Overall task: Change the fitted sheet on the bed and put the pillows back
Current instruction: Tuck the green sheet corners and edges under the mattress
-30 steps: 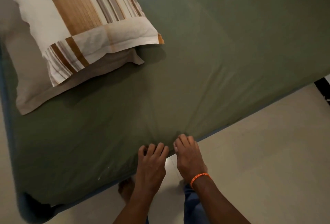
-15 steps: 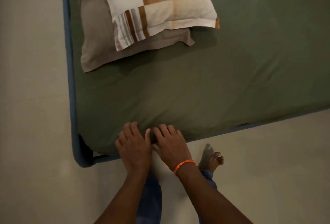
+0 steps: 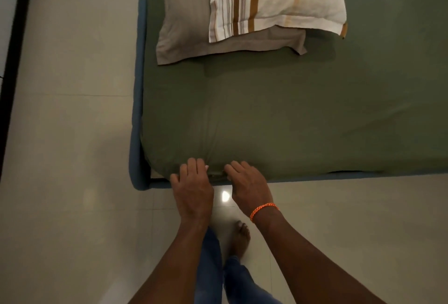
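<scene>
A green fitted sheet [image 3: 303,114] covers the mattress and is pulled down over its near left corner. My left hand [image 3: 192,187] rests on the sheet at the near edge, fingers laid fairly straight and thumb spread to the left. My right hand [image 3: 249,187], an orange thread at its wrist, is just to the right of it, with fingers bent over the sheet's edge and the thumb hidden. A grey pillow [image 3: 184,27] lies at the far left of the bed, and a striped cream and brown pillow [image 3: 278,5] lies partly on top of it.
The blue bed frame [image 3: 138,109] shows along the left side and the near edge. Pale floor tiles [image 3: 72,158] surround the bed. My bare foot [image 3: 240,238] and blue trouser legs stand below my hands. A black frame [image 3: 12,73] runs along the far left.
My hands have slid left along the near edge to the bed's corner. The view has followed, so the pillows now sit further right and the left floor shows.
</scene>
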`<state>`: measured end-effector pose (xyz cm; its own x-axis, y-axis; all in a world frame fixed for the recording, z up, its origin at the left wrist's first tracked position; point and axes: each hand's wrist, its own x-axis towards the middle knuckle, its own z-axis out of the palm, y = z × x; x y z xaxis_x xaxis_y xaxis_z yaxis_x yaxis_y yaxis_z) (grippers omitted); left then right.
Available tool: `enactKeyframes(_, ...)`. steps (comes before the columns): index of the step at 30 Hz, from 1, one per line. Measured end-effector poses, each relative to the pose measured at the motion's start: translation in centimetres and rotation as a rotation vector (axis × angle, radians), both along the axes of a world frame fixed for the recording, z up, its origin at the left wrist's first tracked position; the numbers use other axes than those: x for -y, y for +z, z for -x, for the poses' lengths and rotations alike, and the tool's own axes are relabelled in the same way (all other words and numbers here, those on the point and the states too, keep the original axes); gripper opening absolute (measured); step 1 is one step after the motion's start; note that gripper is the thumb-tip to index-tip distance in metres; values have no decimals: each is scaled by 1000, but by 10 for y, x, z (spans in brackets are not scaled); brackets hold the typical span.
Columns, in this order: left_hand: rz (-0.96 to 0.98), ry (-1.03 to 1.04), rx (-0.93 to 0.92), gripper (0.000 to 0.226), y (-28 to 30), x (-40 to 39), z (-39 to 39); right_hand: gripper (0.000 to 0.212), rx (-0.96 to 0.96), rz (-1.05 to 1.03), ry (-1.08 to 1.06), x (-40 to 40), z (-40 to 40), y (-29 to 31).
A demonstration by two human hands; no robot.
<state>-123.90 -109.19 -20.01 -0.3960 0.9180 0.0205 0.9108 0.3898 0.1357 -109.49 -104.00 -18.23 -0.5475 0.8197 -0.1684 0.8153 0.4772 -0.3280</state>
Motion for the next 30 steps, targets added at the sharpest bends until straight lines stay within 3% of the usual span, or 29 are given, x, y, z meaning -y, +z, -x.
enactKeyframes(2, 30, 57, 83, 12, -2, -7, -4, 43, 40, 15, -22, -4, 6, -7)
enactKeyframes(6, -128, 241, 366, 13, 8, -16, -8, 16, 112, 17, -122, 5, 28, -4)
enactKeyframes(9, -305, 510, 614, 18, 17, -20, -3, 34, 16, 218, -357, 14, 46, -5)
enactKeyframes(11, -337, 723, 658, 30, 19, -26, 4, 49, -180, 516, -565, 24, 63, -14)
enactKeyframes(14, -262, 1076, 800, 53, 12, -27, 31, 59, -659, 925, -1120, 40, 94, -23)
enactKeyframes(16, -144, 1122, 937, 66, 1, -25, 48, 43, -839, 1008, -1300, 46, 112, -25)
enactKeyframes(18, -89, 1027, 924, 64, -5, -19, 55, 29, -921, 918, -1360, 50, 126, -22)
enactKeyframes(21, -145, 853, 806, 49, 1, -8, 59, 28, -894, 759, -1390, 52, 134, -16)
enactKeyframes(24, -145, 688, 708, 42, -3, 14, 70, 33, -714, 634, -1323, 56, 139, -14)
enactKeyframes(26, -137, 713, 693, 40, -7, 21, 75, 33, -611, 633, -1321, 55, 145, -16)
enactKeyframes(30, -85, 935, 885, 37, -3, -2, 70, 30, -467, 639, -1386, 39, 156, -23)
